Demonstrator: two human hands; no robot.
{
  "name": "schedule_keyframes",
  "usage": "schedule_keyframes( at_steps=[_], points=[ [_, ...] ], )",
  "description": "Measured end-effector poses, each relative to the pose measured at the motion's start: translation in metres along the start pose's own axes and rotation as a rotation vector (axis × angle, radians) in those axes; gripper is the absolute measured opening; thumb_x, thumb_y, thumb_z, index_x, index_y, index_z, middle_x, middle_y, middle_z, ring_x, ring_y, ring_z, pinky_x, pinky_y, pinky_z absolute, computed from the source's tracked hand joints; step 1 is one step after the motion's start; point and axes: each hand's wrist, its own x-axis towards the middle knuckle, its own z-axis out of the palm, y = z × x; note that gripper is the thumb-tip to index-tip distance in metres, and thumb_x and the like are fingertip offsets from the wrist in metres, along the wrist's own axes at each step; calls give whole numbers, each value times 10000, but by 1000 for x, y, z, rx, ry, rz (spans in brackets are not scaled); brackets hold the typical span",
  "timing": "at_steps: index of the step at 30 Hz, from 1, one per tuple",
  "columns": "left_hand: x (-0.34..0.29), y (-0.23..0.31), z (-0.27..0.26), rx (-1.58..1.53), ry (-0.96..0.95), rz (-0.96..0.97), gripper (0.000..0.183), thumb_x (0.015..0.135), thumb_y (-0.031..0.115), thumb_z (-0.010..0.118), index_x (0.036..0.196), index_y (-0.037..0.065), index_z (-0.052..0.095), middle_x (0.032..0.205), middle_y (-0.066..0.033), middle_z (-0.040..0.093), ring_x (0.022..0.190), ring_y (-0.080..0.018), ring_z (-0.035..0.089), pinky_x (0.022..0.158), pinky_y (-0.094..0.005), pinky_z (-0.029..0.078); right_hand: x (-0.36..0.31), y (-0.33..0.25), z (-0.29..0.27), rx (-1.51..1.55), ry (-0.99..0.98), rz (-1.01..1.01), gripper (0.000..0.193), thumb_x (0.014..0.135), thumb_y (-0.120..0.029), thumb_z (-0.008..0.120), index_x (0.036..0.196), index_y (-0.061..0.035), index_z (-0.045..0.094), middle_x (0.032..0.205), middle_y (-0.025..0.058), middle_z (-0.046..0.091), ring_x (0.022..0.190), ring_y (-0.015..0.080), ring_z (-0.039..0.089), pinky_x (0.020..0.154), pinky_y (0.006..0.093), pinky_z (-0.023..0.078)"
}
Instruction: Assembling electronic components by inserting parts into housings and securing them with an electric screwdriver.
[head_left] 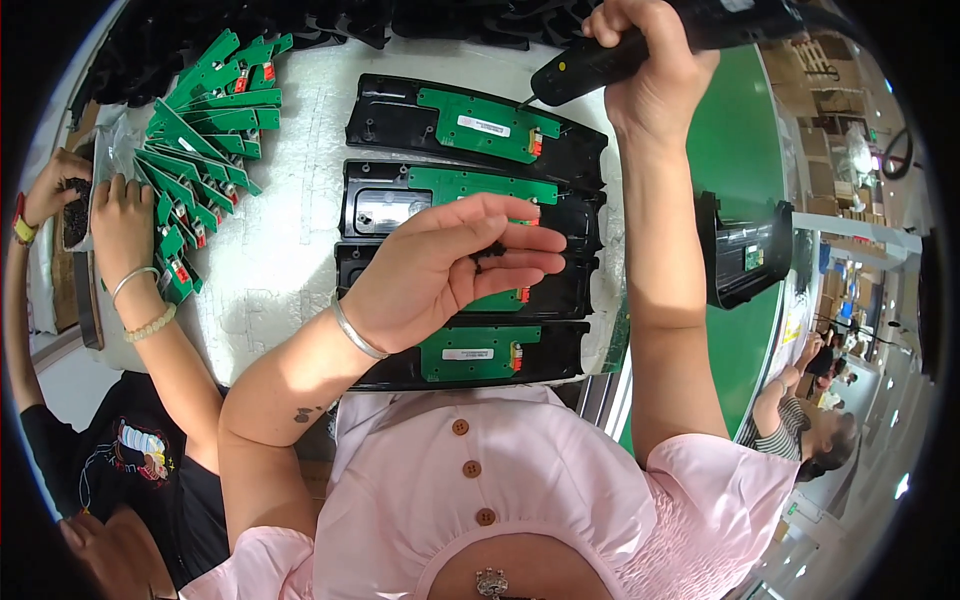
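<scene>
My right hand (660, 85) is wrapped round a black electric screwdriver (595, 68) at the upper right. Its thin bit points down-left to the upper edge of a green circuit board (460, 108), which lies in the farthest black plastic housing (385, 112); whether it touches a screw there is too small to tell. My left hand (425, 260) is cupped palm up over the middle housings, holding several small black screws (490, 252) in its curled fingers. Three more black housings with green boards lie nearer to me, partly hidden by my left hand and forearm.
Loose green circuit boards (205, 150) are fanned out in a pile at the left. Beside them, a co-worker's hands (122, 215) are at a clear bag (112, 150) of small dark parts. Another black housing (745, 250) sits on the green table (735, 370) at right. Dark parts line the far edge.
</scene>
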Motion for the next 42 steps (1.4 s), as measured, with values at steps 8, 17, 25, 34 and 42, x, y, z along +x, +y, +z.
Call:
schedule_keyframes(
  at_steps=[8, 17, 25, 34, 42],
  points=[
    [-1, 4, -6, 123, 28, 31, 167, 900, 130, 455, 988, 11, 531, 912, -94, 597, 809, -138, 599, 684, -208, 516, 4, 7, 1, -10, -18, 53, 171, 718, -54, 515, 869, 4, 459, 558, 53, 459, 466, 129, 437, 492, 255, 387],
    [1, 4, -8, 62, 144, 45, 146, 872, 89, 501, 986, 14, 555, 889, -66, 591, 782, -107, 591, 668, -196, 511, 14, 10, 3, -31, -75, 91, 146, 713, -58, 529, 834, 4, 476, 552, 46, 467, 461, 124, 442, 483, 242, 384],
    [2, 5, -17, -112, 47, 75, 176, 866, 159, 531, 974, 25, 568, 884, -46, 595, 770, -96, 584, 679, -191, 504, 24, 28, -2, 526, -286, 186, 88, 700, -61, 531, 755, -3, 494, 537, 40, 469, 435, 118, 440, 448, 235, 376],
    [4, 10, -9, -245, 189, 144, 194, 875, 179, 513, 988, 26, 548, 877, -28, 579, 778, -75, 573, 694, -169, 508, 15, 13, 10, -60, -125, 100, 87, 698, -57, 528, 752, 0, 489, 549, 45, 476, 443, 119, 443, 450, 232, 372],
    [5, 10, -15, -296, 82, 142, 189, 878, 223, 504, 910, 40, 538, 849, -14, 560, 768, -62, 565, 680, -150, 507, -32, -77, 3, 396, -457, -39, 270, 660, -109, 507, 917, -25, 496, 638, -31, 485, 551, 74, 437, 611, 248, 357]
  ],
)
